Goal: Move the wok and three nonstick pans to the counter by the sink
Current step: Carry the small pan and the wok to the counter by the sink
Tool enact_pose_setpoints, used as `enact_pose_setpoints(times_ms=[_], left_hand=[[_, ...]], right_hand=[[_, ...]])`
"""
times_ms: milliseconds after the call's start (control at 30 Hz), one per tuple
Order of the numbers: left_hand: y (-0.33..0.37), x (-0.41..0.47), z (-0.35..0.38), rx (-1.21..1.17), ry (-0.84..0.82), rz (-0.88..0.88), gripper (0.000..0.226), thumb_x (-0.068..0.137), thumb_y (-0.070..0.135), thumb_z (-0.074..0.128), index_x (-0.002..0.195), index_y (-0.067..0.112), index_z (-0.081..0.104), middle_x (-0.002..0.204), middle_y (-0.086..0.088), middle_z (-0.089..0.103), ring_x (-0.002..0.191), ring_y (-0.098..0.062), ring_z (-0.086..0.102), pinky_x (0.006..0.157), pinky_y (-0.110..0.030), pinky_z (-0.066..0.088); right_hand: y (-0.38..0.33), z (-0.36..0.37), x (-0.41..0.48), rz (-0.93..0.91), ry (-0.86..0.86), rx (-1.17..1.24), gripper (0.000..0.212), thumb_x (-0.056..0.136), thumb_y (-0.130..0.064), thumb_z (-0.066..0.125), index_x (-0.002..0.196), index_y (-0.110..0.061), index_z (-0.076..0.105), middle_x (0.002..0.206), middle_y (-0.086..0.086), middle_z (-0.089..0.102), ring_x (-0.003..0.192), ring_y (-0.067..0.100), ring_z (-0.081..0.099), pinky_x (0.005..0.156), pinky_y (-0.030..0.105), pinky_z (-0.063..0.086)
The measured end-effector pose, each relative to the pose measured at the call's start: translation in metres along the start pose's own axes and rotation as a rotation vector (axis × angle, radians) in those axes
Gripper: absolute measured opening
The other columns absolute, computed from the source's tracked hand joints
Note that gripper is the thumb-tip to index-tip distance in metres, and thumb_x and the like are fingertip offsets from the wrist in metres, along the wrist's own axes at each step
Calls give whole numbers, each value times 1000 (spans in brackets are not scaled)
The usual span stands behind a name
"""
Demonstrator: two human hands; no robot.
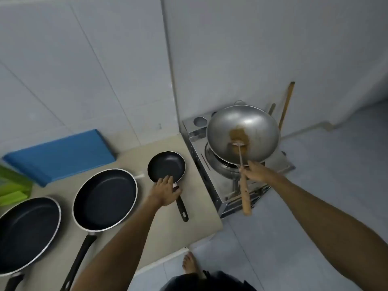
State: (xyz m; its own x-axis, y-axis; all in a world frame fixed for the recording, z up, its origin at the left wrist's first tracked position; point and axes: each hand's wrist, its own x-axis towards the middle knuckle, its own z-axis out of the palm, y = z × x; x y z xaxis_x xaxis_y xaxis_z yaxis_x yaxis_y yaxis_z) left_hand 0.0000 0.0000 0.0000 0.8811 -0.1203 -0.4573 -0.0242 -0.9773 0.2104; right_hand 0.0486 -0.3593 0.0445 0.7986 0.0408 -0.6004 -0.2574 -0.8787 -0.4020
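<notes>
Three black nonstick pans sit on the beige counter [195,208]: a large pan [25,229] at the far left, a medium pan [105,198] beside it, and a small pan [167,165] nearest the stove. My left hand [165,191] lies flat on the small pan where its handle meets the rim, fingers spread. The steel wok [252,127], with a brown smear inside, sits tilted on the burner at right. My right hand [255,172] is at the wok's near rim, closed around a spatula [245,196] with a wooden handle whose blade rests in the wok.
A steel stove [212,185] stands lower than the counter, to its right. A blue board [60,154] leans against the tiled wall, with green items [12,190] at the far left. Wooden sticks [286,103] lean behind the wok. My bare foot [190,262] is on the floor.
</notes>
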Motion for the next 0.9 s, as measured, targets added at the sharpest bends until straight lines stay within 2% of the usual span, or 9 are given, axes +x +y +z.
enact_pose_setpoints(times_ms=[100,200,267,367,500,600,733,833,900], left_hand=[[-3,11,15,-56,-74,-25,78,100,53,41,159,8,18,166,-14,23,151,-34,24,119,-46,26],[-2,18,36,-92,-131,-41,80,96,55,48,158,12,19,162,-12,31,145,-35,33,113,-49,36],[-3,20,51,-136,-148,-74,81,95,52,53,158,15,18,158,-12,37,139,-37,40,109,-51,41],[-3,26,76,-272,-151,-175,82,94,47,58,158,16,16,149,-17,45,132,-39,48,105,-52,45],[4,38,103,-505,-49,-298,83,94,38,64,157,12,18,138,-21,51,121,-42,56,95,-50,51],[14,45,117,-747,77,-364,77,93,27,67,154,12,23,128,-21,58,112,-43,61,88,-47,52],[20,60,128,-1030,206,-494,63,96,12,58,152,9,28,105,-21,65,91,-42,67,76,-39,53],[24,72,132,-1363,215,-629,31,103,20,50,128,1,47,88,-21,63,64,-37,63,62,-43,56],[22,79,136,-1547,170,-676,31,106,31,44,105,1,53,77,-18,59,50,-29,53,48,-35,49]], right_hand=[[4,13,3,27,30,145,72,100,-50,49,156,-8,30,161,21,33,146,38,36,116,52,35],[6,31,5,117,54,226,71,100,-48,53,153,-5,33,152,23,46,137,39,48,108,45,44],[6,40,10,166,79,294,60,99,-45,56,142,-5,44,141,22,57,124,37,58,95,38,47],[10,50,21,212,89,386,42,97,-38,61,126,-9,50,123,20,64,104,34,62,85,46,54],[17,62,30,226,106,499,30,96,-29,63,120,-15,51,113,16,65,108,38,65,90,55,56],[23,73,37,229,102,539,35,95,-27,64,125,-12,53,115,17,67,107,37,65,96,54,53],[27,82,45,250,97,713,33,96,-23,64,125,-13,51,111,15,68,90,32,73,76,47,62],[29,87,49,295,111,826,30,97,-24,63,123,-12,54,108,17,69,77,27,73,59,40,63],[31,88,52,327,110,872,29,97,-28,62,120,-9,58,107,19,70,75,28,73,58,39,62]])
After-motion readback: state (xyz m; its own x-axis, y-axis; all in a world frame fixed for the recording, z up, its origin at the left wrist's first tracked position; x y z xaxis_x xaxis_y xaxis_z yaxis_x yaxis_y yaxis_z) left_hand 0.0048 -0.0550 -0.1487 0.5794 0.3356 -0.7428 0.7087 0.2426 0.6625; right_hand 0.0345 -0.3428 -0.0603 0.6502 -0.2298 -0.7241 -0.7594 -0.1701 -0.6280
